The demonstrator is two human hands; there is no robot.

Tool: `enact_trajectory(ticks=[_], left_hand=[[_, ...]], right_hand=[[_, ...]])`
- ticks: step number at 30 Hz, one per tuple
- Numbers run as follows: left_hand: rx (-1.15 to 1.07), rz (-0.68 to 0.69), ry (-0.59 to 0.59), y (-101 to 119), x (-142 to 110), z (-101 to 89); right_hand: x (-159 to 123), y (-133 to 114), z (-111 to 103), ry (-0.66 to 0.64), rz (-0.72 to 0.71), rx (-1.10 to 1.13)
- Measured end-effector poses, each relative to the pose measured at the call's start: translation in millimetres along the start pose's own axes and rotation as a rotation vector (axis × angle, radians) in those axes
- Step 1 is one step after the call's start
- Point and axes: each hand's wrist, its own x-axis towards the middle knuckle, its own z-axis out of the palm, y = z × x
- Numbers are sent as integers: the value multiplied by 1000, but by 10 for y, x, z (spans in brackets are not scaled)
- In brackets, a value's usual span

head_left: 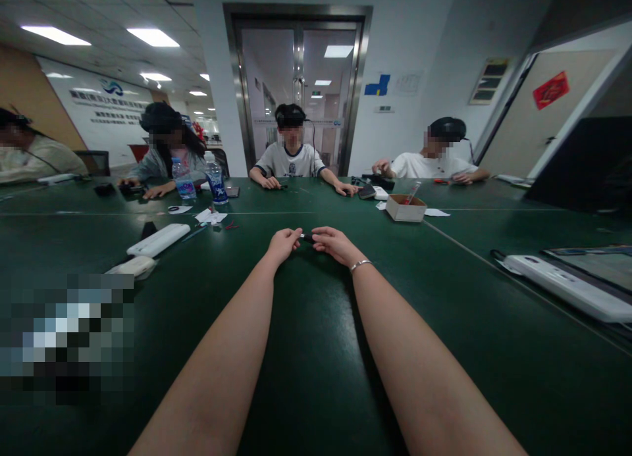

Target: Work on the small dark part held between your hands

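Out in front of me, over the green table (pixel 316 351), both hands meet at a small dark stick-like object (pixel 307 237) with a light, metallic-looking end at its left. It may be a USB stick, but it is too small to be sure. My left hand (pixel 285 245) pinches the light end between thumb and fingers. The black end sits in the fingertips of my right hand (pixel 334 243), which has a silver bracelet (pixel 360 264) at the wrist. Fingers cover part of the object.
Left of my hands lie a white power strip (pixel 158 240), paper scraps (pixel 210 216) and two bottles (pixel 216 183). A small open box (pixel 405 208) stands ahead right; another white strip (pixel 567 286) lies far right. Several people wearing headsets sit across the table.
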Motion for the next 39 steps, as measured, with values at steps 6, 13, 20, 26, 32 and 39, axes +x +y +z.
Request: enact_trajectory(ticks=[6, 13, 20, 26, 32, 39], left_hand=[[51, -12, 11, 39, -34, -15], [98, -35, 38, 91, -62, -18], [169, -97, 64, 113, -63, -16], [190, -133, 14, 153, -45, -34], [205, -111, 38, 151, -79, -12], [126, -19, 5, 83, -108, 41]], right_hand=[[0, -5, -8, -24, 0, -27], [-24, -19, 1, -65, -6, -69], [-47, -24, 12, -84, -13, -45], [-61, -17, 2, -78, -25, -18], [-42, -8, 5, -75, -39, -12], [-26, -4, 14, -28, -10, 34]])
